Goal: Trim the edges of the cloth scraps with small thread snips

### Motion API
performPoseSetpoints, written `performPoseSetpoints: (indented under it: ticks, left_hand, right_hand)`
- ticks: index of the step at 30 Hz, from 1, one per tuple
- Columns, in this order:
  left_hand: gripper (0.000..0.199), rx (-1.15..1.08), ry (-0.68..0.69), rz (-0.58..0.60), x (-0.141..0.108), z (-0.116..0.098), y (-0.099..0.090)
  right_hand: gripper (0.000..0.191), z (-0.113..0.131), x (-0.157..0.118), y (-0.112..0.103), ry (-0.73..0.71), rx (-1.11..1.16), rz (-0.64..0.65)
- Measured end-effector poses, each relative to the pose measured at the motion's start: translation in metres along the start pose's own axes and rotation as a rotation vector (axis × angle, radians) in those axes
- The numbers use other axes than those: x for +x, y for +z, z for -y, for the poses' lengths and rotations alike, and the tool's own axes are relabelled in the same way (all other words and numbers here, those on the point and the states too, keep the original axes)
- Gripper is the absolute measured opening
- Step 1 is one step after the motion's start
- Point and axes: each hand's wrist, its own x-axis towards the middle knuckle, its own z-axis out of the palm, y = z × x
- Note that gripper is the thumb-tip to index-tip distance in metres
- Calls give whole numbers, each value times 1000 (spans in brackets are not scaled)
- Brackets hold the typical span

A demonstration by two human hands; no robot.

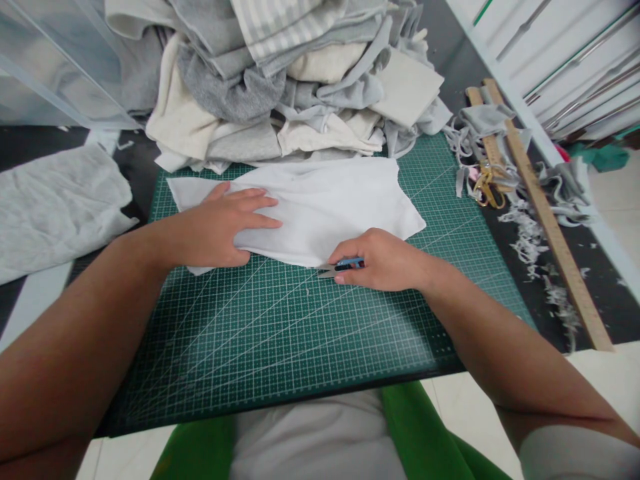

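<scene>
A piece of white fabric (330,200) lies spread on a green cutting mat (280,327). My left hand (225,223) rests flat on the fabric's left part, fingers spread. Closed around a pair of blue-handled thread snips (345,265), my right hand (387,260) is at the fabric's near edge. The blades of the snips point left, along that edge, and look slightly apart. Whether they touch the fabric I cannot tell.
A big heap of grey and cream cloth (225,87) covers the mat's far side. Folded pale fabric (60,207) lies at left. To the right are gold-handled scissors (489,187), a wooden ruler (555,233), and thread scraps (527,237).
</scene>
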Motion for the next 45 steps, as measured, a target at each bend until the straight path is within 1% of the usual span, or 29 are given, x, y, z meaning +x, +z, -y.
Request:
performPoseSetpoints:
  ticks: [3,4,6,8,9,10,13,16,18,19,20,21,22,24,25,26,28,30,32,34,36,37,38,41,42,45]
  left_hand:
    - [65,-115,23,-16,-4,16,-7]
    - [63,-156,20,-43,-4,20,-7]
    - [59,-194,-39,-123,-2,26,-3]
    - [62,-145,-129,-231,3,27,6]
    - [62,-84,-166,-285,6,26,11]
    - [61,-17,-182,-296,9,25,16]
    - [56,108,-141,-313,16,21,23]
    - [55,174,-106,-375,16,15,18]
    - [55,197,-121,-449,13,6,13]
    - [51,202,-131,-467,12,-1,11]
    - [44,208,-144,-464,11,-9,10]
    - [38,214,-152,-432,11,-18,10]
    - [37,217,-137,-368,12,-27,12]
    - [41,196,-94,-218,15,-45,18]
    - [46,188,-67,-169,17,-53,22]
    - [52,187,-53,-152,19,-59,25]
    - [58,187,-29,-138,24,-66,32]
    - [61,182,-6,-127,27,-65,36]
    - [64,165,23,-100,29,-59,36]
    - [67,137,61,-77,31,-51,35]
    - [67,107,102,-74,32,-44,33]
    - [67,95,121,-77,33,-41,32]
    - [67,88,137,-82,34,-38,31]
    - [70,90,168,-104,35,-32,30]
    - [71,96,173,-119,35,-31,29]
    - [67,119,176,-172,31,-34,29]
  right_hand:
    - [22,0,-1,-1,-8,32,23]
    - [21,0,-1,-2,-12,40,29]
    - [21,-1,-1,-2,-20,48,39]
    - [21,-2,-1,-3,-24,54,47]
    - [22,-2,-1,-3,-25,58,51]
    - [23,-2,-1,-3,-27,63,54]
    - [23,-3,-1,-3,-46,89,68]
    - [23,-1,-1,-3,-54,100,80]
    - [23,0,-2,-3,-41,95,85]
    - [22,1,-3,-4,-34,96,91]
    - [21,1,-3,-5,-27,100,99]
    - [21,0,-4,-6,-24,109,110]
    - [22,-1,-5,-7,-26,119,123]
    - [23,-5,-6,-9,-36,154,153]
    - [25,-6,-6,-11,-45,182,168]
    - [25,-8,-7,-12,-54,219,181]
    - [27,-10,-8,-13,-69,304,177]
    - [30,-10,-9,-13,-83,390,110]
    - [33,-8,-10,-11,-90,474,-26]
    - [35,-4,-11,-6,-105,576,-190]
    - [36,-1,-9,0,-131,674,-298]
    - [36,0,-8,3,-143,710,-306]
    - [36,1,-6,7,-150,729,-286]
    - [33,-2,2,14,-127,696,-173]
    - [33,-4,4,16,-118,687,-156]
    - [35,-9,8,19,-101,707,-183]
